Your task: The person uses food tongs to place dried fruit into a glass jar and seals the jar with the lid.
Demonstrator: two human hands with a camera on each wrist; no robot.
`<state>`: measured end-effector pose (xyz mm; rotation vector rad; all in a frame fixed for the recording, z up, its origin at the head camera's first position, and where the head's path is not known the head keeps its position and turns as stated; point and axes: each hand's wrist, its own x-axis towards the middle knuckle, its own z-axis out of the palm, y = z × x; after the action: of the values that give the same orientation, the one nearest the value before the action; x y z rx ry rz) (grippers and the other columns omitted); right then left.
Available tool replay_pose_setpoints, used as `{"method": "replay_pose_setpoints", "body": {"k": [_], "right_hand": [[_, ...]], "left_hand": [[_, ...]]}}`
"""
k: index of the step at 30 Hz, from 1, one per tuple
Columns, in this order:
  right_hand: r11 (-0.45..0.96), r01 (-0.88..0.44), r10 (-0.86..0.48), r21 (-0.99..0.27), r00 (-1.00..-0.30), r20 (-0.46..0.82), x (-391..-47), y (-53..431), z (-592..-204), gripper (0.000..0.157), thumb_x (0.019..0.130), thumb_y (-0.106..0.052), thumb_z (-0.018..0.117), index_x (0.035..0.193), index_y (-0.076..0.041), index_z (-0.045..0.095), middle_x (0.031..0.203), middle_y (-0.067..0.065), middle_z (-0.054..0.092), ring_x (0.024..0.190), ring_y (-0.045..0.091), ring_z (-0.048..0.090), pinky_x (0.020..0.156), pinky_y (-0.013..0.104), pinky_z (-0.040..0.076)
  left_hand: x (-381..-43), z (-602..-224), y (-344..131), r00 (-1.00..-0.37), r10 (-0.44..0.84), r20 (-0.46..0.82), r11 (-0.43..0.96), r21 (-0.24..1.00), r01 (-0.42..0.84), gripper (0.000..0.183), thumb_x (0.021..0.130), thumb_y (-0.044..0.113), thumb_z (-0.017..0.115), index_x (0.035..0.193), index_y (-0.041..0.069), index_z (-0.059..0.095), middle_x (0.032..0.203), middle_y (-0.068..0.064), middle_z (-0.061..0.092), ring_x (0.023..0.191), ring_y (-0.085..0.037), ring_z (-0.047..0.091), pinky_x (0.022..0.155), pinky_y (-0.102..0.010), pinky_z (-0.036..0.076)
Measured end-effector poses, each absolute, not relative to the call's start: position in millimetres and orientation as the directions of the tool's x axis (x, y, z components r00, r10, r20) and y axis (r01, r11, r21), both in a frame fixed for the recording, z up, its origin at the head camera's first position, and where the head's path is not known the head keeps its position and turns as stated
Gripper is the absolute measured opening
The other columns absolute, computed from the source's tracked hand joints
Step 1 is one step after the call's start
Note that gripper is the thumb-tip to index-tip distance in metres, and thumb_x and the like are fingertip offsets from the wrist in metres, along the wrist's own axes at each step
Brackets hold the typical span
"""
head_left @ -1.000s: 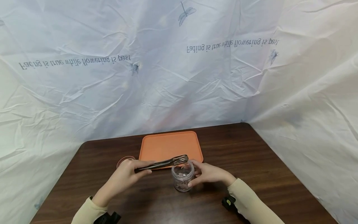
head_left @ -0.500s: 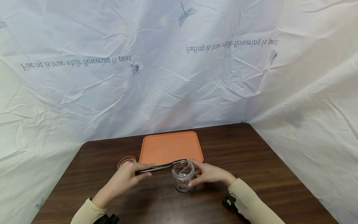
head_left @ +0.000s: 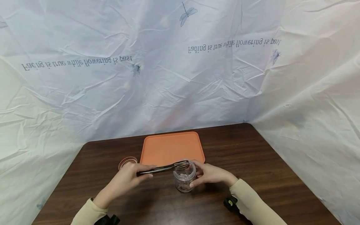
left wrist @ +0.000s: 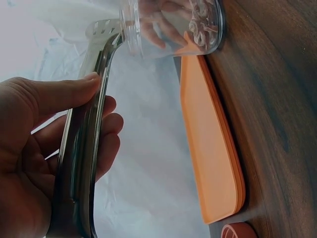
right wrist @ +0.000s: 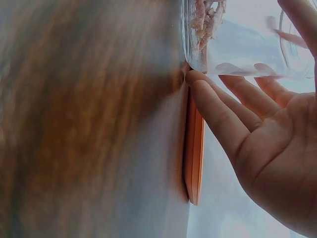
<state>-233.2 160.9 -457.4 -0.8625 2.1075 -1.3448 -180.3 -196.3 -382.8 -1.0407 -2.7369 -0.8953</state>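
In the head view my left hand [head_left: 126, 176] grips metal tongs [head_left: 158, 169] by the handle, thumb on one side and fingers on the other. Their slotted tips [left wrist: 106, 29] lie at the mouth of a clear jar [head_left: 183, 185], as the left wrist view also shows. My right hand [head_left: 212, 174] holds this jar from the right, its fingers and thumb around the wall. The jar stands upright on the table. Pinkish-brown curled pieces [right wrist: 210, 22] lie at the jar's bottom. Whether anything sits between the tongs' tips I cannot tell.
An orange tray [head_left: 171, 147] lies on the dark wooden table [head_left: 239, 147] behind the jar. Left of the tray is a round reddish lid [head_left: 123, 161], partly hidden by my left hand. White printed sheeting [head_left: 168, 78] hangs behind and beside the table.
The tongs' tips have dipped slightly to the jar's mouth since a second ago, and their arms look closer together than at first. The right hand and jar have hardly moved.
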Motion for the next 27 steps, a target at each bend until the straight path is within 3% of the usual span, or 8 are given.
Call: {"method": "replay_pose_setpoints", "body": {"k": [3, 5, 11, 13, 16, 20, 22, 27], "right_hand": [[0.319, -0.257, -0.731, -0.912, -0.680, -0.065, -233, 161, -457, 0.089, 0.089, -0.027, 0.080, 0.158, -0.011, 0.026, 0.141, 0.008, 0.056, 0.131, 0.027, 0.054, 0.105, 0.044, 0.045], [0.327, -0.255, -0.728, -0.910, -0.682, -0.071, -233, 161, -457, 0.091, 0.089, -0.028, 0.080, 0.159, -0.009, 0.025, 0.140, 0.009, 0.056, 0.131, 0.028, 0.054, 0.105, 0.045, 0.045], [0.348, -0.240, -0.716, -0.906, -0.692, -0.091, -233, 162, -457, 0.094, 0.088, -0.031, 0.081, 0.160, -0.011, 0.023, 0.140, 0.007, 0.057, 0.131, 0.029, 0.054, 0.104, 0.042, 0.046], [0.342, -0.229, -0.716, -0.911, -0.692, -0.095, -233, 162, -457, 0.094, 0.088, -0.031, 0.081, 0.160, -0.013, 0.024, 0.140, 0.008, 0.057, 0.131, 0.029, 0.054, 0.104, 0.042, 0.046], [0.322, -0.212, -0.722, -0.923, -0.685, -0.095, -233, 162, -457, 0.092, 0.088, -0.029, 0.081, 0.160, -0.015, 0.025, 0.141, 0.010, 0.056, 0.130, 0.029, 0.055, 0.103, 0.041, 0.047], [0.306, -0.183, -0.725, -0.934, -0.681, -0.104, -232, 162, -457, 0.092, 0.088, -0.028, 0.081, 0.160, -0.016, 0.025, 0.141, 0.012, 0.055, 0.126, 0.028, 0.058, 0.098, 0.037, 0.050], [0.303, -0.172, -0.725, -0.937, -0.680, -0.109, -232, 163, -457, 0.093, 0.088, -0.028, 0.081, 0.160, -0.016, 0.024, 0.140, 0.013, 0.056, 0.125, 0.028, 0.059, 0.095, 0.036, 0.051], [0.321, -0.196, -0.722, -0.927, -0.683, -0.106, -233, 163, -458, 0.093, 0.088, -0.030, 0.081, 0.161, -0.017, 0.023, 0.139, 0.011, 0.057, 0.127, 0.028, 0.058, 0.095, 0.034, 0.051]], "left_hand": [[-180, -383, -196, -0.776, 0.580, 0.249, 0.603, 0.510, 0.614, 0.040, 0.092, 0.026, 0.076, 0.131, 0.024, 0.070, 0.095, 0.010, 0.075, 0.048, 0.002, 0.014, 0.052, -0.020, 0.034], [-180, -383, -196, -0.784, 0.575, 0.233, 0.605, 0.524, 0.599, 0.042, 0.091, 0.027, 0.076, 0.133, 0.023, 0.069, 0.114, 0.006, 0.074, 0.048, 0.001, 0.013, 0.054, -0.022, 0.037], [-179, -383, -196, -0.790, 0.573, 0.219, 0.603, 0.540, 0.587, 0.044, 0.092, 0.029, 0.075, 0.134, 0.024, 0.067, 0.124, 0.003, 0.071, 0.046, 0.001, 0.009, 0.052, -0.022, 0.036], [-178, -382, -196, -0.792, 0.568, 0.222, 0.599, 0.548, 0.583, 0.044, 0.092, 0.030, 0.075, 0.135, 0.025, 0.067, 0.121, 0.004, 0.072, 0.046, 0.001, 0.010, 0.050, -0.022, 0.033], [-178, -381, -197, -0.805, 0.544, 0.237, 0.604, 0.556, 0.571, 0.045, 0.091, 0.033, 0.075, 0.134, 0.025, 0.067, 0.100, 0.008, 0.075, 0.047, 0.002, 0.023, 0.049, -0.022, 0.035], [-180, -378, -199, -0.843, 0.462, 0.276, 0.643, 0.550, 0.533, 0.048, 0.090, 0.036, 0.076, 0.136, 0.026, 0.066, 0.068, 0.012, 0.059, 0.053, -0.001, 0.036, 0.050, -0.024, 0.036], [-182, -377, -199, -0.864, 0.406, 0.298, 0.661, 0.557, 0.502, 0.049, 0.090, 0.036, 0.076, 0.137, 0.025, 0.065, 0.062, 0.011, 0.053, 0.052, -0.002, 0.033, 0.049, -0.024, 0.034], [-190, -378, -199, -0.897, 0.284, 0.340, 0.656, 0.613, 0.440, 0.055, 0.091, 0.037, 0.075, 0.141, 0.021, 0.062, 0.057, 0.010, 0.056, 0.045, -0.004, 0.028, 0.044, -0.025, 0.029]]}}
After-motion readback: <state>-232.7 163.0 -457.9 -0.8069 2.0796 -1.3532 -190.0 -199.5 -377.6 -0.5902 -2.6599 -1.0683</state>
